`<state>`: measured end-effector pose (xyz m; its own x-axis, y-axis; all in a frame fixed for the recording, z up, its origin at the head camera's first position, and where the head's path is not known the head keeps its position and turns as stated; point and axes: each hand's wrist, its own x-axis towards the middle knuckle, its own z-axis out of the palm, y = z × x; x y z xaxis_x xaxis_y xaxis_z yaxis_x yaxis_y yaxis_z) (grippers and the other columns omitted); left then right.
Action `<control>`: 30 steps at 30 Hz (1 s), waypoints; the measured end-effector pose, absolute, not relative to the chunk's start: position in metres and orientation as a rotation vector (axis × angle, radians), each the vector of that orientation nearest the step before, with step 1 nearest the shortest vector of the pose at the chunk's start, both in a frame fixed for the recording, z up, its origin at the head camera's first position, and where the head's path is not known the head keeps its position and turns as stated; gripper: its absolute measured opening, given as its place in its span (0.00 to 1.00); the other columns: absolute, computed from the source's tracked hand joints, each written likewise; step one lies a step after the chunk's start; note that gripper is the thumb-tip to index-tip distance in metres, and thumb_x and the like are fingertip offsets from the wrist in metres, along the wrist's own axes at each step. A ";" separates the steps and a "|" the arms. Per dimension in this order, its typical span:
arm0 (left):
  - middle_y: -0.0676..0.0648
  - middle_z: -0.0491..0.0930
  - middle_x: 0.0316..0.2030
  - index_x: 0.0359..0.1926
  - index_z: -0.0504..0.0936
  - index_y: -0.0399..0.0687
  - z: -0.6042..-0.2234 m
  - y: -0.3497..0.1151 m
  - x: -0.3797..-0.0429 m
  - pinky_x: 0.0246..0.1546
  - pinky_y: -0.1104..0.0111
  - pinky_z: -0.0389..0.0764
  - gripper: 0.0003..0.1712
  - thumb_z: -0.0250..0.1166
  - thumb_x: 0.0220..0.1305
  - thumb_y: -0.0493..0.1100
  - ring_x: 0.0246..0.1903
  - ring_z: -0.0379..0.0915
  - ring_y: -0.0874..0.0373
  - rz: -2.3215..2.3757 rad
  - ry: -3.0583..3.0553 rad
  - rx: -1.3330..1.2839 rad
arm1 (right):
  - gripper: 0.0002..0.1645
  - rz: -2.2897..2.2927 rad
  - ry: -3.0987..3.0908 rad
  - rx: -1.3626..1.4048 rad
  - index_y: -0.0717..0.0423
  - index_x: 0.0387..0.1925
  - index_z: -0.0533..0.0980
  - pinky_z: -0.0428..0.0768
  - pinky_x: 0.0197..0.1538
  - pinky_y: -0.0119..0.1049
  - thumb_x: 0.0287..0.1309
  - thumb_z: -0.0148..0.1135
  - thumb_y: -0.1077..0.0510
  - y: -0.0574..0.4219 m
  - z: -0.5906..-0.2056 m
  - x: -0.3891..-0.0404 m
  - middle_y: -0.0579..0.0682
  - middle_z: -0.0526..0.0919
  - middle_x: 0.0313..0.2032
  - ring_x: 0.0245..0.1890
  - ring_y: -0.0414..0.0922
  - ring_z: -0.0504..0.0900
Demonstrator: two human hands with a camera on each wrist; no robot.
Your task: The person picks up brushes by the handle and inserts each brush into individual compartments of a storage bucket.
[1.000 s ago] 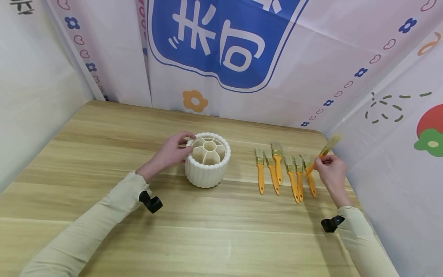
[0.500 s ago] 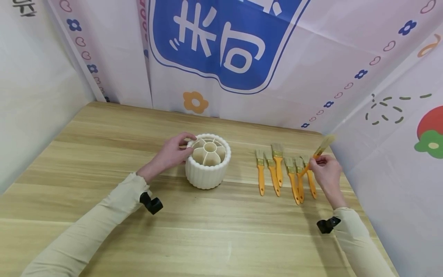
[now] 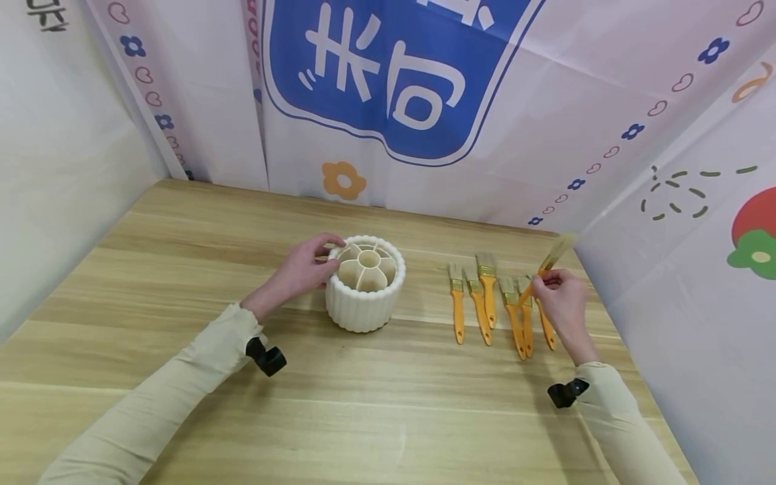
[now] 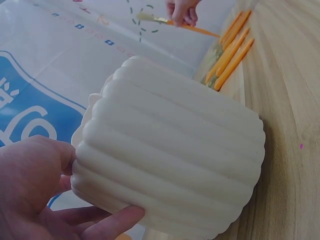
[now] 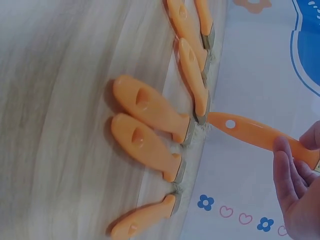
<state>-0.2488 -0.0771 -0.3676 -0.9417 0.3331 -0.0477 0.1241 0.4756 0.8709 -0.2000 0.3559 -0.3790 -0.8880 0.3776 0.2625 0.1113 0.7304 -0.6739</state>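
Observation:
My left hand (image 3: 309,261) grips the rim of a white ribbed round holder (image 3: 362,311), which stands upright on the table. Inside it, thin walls part the space into petal-shaped compartments round a central ring. In the left wrist view, fingers (image 4: 120,222) lie against the holder's outer wall. My right hand (image 3: 562,300) pinches a paintbrush (image 5: 255,134) by its orange handle, bristles up and handle end slanting down to the left. The brush is raised over several like paintbrushes (image 3: 488,301) lying on the table, bristles towards the back wall.
The wood-grain table (image 3: 339,404) meets a printed cloth wall (image 3: 461,188) at the back. White cloth sides stand at left and at right (image 3: 685,283), the right one close to my right arm. Black camera mounts (image 3: 568,393) sit on both wrists.
My right hand has moved left with the paintbrush, further over the lying brushes. The left hand stays at the holder's rim, and the holder has not moved.

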 end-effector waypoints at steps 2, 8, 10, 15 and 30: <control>0.33 0.73 0.57 0.60 0.68 0.48 -0.368 -0.077 -0.248 0.37 0.57 0.85 0.22 0.52 0.64 0.40 0.47 0.76 0.44 1.459 2.509 0.394 | 0.14 0.958 -2.545 -0.364 0.67 0.36 0.75 0.75 0.20 0.21 0.58 0.55 0.57 0.355 -0.380 -0.201 0.65 0.84 0.31 0.19 0.32 0.78; 0.33 0.73 0.57 0.60 0.67 0.47 -0.368 -0.077 -0.248 0.37 0.57 0.85 0.22 0.52 0.65 0.39 0.48 0.76 0.44 1.466 2.506 0.404 | 0.14 0.963 -2.551 -0.347 0.67 0.36 0.75 0.74 0.22 0.20 0.58 0.56 0.57 0.349 -0.381 -0.203 0.65 0.84 0.31 0.18 0.26 0.75; 0.33 0.73 0.56 0.60 0.68 0.47 -0.368 -0.077 -0.248 0.37 0.57 0.85 0.22 0.53 0.64 0.39 0.47 0.77 0.45 1.461 2.513 0.406 | 0.14 0.957 -2.563 -0.345 0.67 0.36 0.75 0.74 0.23 0.19 0.58 0.56 0.57 0.346 -0.381 -0.203 0.65 0.84 0.31 0.18 0.24 0.73; 0.33 0.73 0.56 0.59 0.68 0.48 -0.368 -0.077 -0.247 0.36 0.59 0.85 0.21 0.52 0.65 0.39 0.46 0.77 0.45 1.453 2.518 0.409 | 0.14 0.967 -2.573 -0.324 0.67 0.36 0.75 0.75 0.23 0.20 0.58 0.56 0.57 0.338 -0.382 -0.205 0.65 0.84 0.31 0.19 0.26 0.73; 0.34 0.73 0.57 0.59 0.67 0.48 -0.367 -0.077 -0.246 0.36 0.60 0.85 0.21 0.52 0.65 0.40 0.47 0.77 0.45 1.450 2.527 0.398 | 0.12 0.950 -2.583 -0.235 0.65 0.34 0.76 0.75 0.22 0.22 0.56 0.57 0.57 0.318 -0.382 -0.211 0.63 0.84 0.30 0.21 0.31 0.74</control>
